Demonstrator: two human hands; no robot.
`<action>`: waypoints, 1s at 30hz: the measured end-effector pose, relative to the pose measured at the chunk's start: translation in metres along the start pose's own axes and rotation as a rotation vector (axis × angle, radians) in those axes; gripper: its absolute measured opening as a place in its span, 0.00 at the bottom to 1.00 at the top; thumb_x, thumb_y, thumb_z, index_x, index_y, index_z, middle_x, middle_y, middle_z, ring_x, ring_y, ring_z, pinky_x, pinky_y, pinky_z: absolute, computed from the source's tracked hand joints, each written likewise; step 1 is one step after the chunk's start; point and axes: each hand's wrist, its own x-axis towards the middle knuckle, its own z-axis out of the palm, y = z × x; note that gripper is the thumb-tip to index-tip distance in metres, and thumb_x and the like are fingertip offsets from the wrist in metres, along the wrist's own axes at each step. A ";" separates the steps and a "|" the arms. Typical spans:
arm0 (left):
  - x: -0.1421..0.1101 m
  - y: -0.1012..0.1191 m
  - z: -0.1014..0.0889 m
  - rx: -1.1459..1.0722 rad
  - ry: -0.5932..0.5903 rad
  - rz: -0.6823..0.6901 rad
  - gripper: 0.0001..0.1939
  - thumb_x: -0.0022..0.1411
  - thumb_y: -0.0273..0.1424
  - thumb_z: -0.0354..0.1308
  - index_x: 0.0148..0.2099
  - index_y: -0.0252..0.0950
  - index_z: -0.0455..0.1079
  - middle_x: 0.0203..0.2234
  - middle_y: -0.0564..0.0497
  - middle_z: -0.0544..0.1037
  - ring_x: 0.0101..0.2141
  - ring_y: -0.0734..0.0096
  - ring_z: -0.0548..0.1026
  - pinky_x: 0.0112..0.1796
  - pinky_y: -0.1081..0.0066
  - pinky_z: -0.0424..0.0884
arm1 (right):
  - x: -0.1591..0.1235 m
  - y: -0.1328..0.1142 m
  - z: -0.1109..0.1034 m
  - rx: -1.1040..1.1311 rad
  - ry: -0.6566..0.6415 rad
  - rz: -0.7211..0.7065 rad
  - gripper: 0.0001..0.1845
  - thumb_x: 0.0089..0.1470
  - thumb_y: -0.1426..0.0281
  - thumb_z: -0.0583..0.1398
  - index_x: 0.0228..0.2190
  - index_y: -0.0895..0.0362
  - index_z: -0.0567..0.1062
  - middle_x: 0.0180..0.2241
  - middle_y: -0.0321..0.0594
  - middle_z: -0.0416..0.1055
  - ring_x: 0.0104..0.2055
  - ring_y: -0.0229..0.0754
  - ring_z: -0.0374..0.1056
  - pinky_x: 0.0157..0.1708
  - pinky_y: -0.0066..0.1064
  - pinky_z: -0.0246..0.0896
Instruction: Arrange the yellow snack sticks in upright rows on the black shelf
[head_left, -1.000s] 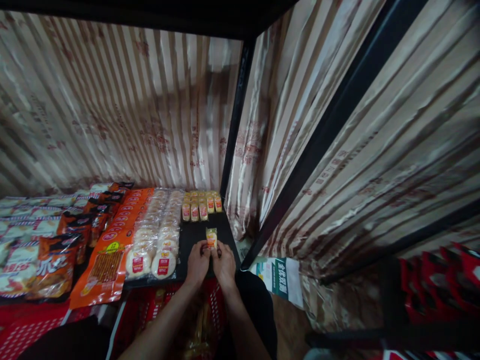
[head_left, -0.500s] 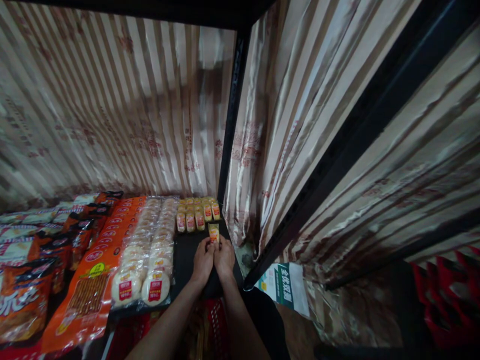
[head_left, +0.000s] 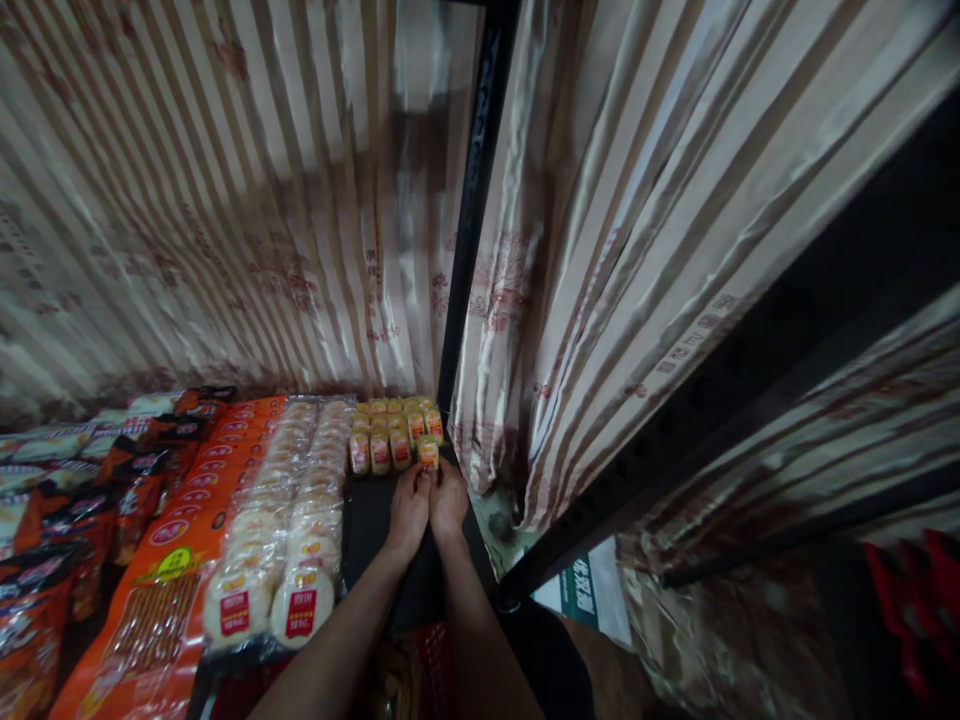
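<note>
Where cloth hangs in pleats: striped curtain [head_left: 315,200], printed with reddish motifs.
Black shelf [head_left: 369,510]: spread below the curtain, bare at the front right.
Dark post [head_left: 471,200]: at the shelf's rear right corner.
Orange stick-snack bags [head_left: 150,625]: overlapped in one row.
Wrapped round crackers [head_left: 309,585]: two rows, right of the bags.
Yellow packets [head_left: 379,452]: grouped at the rear right.
Left hand [head_left: 409,508] and right hand [head_left: 450,500]: close together, fingertips clamped on the held packet [head_left: 428,453].
Held packet: reddish label showing, just before the group; contact unclear.
</note>
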 end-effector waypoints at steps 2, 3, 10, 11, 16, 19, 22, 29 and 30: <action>0.003 0.002 -0.001 0.008 0.008 0.011 0.19 0.57 0.32 0.48 0.48 0.30 0.67 0.48 0.41 0.71 0.50 0.64 0.68 0.53 0.67 0.58 | 0.004 -0.002 0.003 -0.006 -0.009 -0.006 0.19 0.54 0.69 0.50 0.45 0.59 0.72 0.38 0.47 0.73 0.41 0.45 0.67 0.41 0.31 0.58; 0.004 0.002 -0.002 0.008 0.013 0.025 0.18 0.57 0.32 0.48 0.48 0.31 0.68 0.48 0.41 0.71 0.50 0.64 0.68 0.53 0.67 0.58 | 0.005 -0.003 0.004 -0.010 -0.010 -0.006 0.19 0.54 0.69 0.50 0.45 0.59 0.72 0.38 0.47 0.73 0.41 0.45 0.67 0.42 0.31 0.58; 0.006 0.001 -0.004 0.034 0.005 0.048 0.18 0.57 0.30 0.46 0.48 0.29 0.67 0.50 0.39 0.70 0.51 0.64 0.67 0.54 0.66 0.57 | 0.013 -0.004 0.008 -0.032 -0.029 -0.014 0.19 0.55 0.69 0.50 0.45 0.58 0.72 0.38 0.47 0.73 0.41 0.46 0.67 0.41 0.32 0.58; 0.006 0.001 -0.004 0.035 0.005 0.055 0.18 0.57 0.29 0.46 0.48 0.29 0.67 0.50 0.40 0.70 0.51 0.64 0.67 0.55 0.66 0.57 | 0.014 -0.004 0.009 -0.028 -0.030 -0.017 0.18 0.55 0.69 0.50 0.45 0.58 0.73 0.37 0.47 0.73 0.41 0.46 0.67 0.41 0.32 0.58; 0.005 0.001 -0.007 0.056 0.000 0.059 0.18 0.57 0.28 0.45 0.49 0.30 0.66 0.50 0.42 0.70 0.51 0.65 0.66 0.54 0.65 0.58 | 0.019 -0.004 0.012 -0.023 -0.032 -0.020 0.18 0.55 0.69 0.50 0.44 0.57 0.73 0.36 0.46 0.73 0.39 0.46 0.68 0.38 0.32 0.58; 0.007 0.000 -0.009 0.070 0.015 0.064 0.18 0.57 0.28 0.45 0.49 0.31 0.66 0.49 0.42 0.71 0.51 0.65 0.67 0.53 0.66 0.59 | 0.020 -0.005 0.015 -0.012 -0.019 -0.038 0.18 0.55 0.69 0.50 0.43 0.58 0.74 0.35 0.46 0.73 0.39 0.46 0.68 0.38 0.32 0.58; 0.009 -0.001 -0.009 0.074 0.021 0.064 0.18 0.57 0.28 0.45 0.48 0.31 0.66 0.48 0.42 0.71 0.49 0.66 0.68 0.53 0.66 0.59 | 0.019 -0.003 0.019 -0.007 0.012 -0.064 0.18 0.54 0.70 0.50 0.42 0.60 0.73 0.35 0.47 0.73 0.39 0.46 0.67 0.39 0.33 0.58; 0.012 -0.002 -0.011 0.104 0.047 0.101 0.16 0.57 0.28 0.45 0.46 0.34 0.68 0.46 0.45 0.73 0.48 0.66 0.69 0.53 0.65 0.59 | 0.013 0.001 0.023 0.113 0.084 -0.100 0.18 0.50 0.71 0.52 0.44 0.62 0.69 0.38 0.48 0.69 0.38 0.45 0.65 0.39 0.34 0.60; 0.012 -0.002 -0.012 0.109 0.053 0.113 0.16 0.57 0.28 0.45 0.46 0.33 0.68 0.46 0.45 0.73 0.48 0.66 0.69 0.53 0.65 0.59 | 0.012 0.001 0.023 0.120 0.094 -0.096 0.17 0.49 0.71 0.53 0.42 0.61 0.69 0.37 0.48 0.68 0.38 0.45 0.65 0.39 0.34 0.60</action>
